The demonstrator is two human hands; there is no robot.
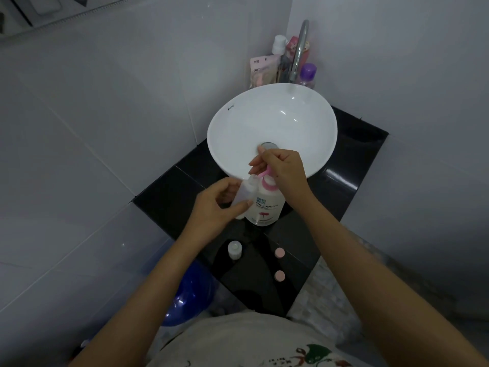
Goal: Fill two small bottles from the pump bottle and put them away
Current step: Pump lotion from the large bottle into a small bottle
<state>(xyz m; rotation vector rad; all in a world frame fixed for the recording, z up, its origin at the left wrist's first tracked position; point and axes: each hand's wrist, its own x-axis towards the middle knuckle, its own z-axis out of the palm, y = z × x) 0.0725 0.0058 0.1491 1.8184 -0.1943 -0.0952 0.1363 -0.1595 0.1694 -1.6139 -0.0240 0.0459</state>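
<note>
A white pump bottle (266, 206) with a pink pump head stands on the black counter (169, 192) in front of the basin. My right hand (283, 168) rests on the pump head, fingers curled over it. My left hand (218, 205) holds a small clear bottle (244, 193) tilted, its open mouth right under the pink spout. A second small bottle (234, 249) stands upright and uncapped nearer to me on the counter. Two pink caps (279, 252) (279, 275) lie to its right.
A white round basin (272, 128) sits on the counter, with a chrome tap (299, 51) behind it. Several toiletry bottles and packets (308, 74) crowd the back corner. A blue bucket (189, 295) stands on the floor at the left. Tiled walls close in on both sides.
</note>
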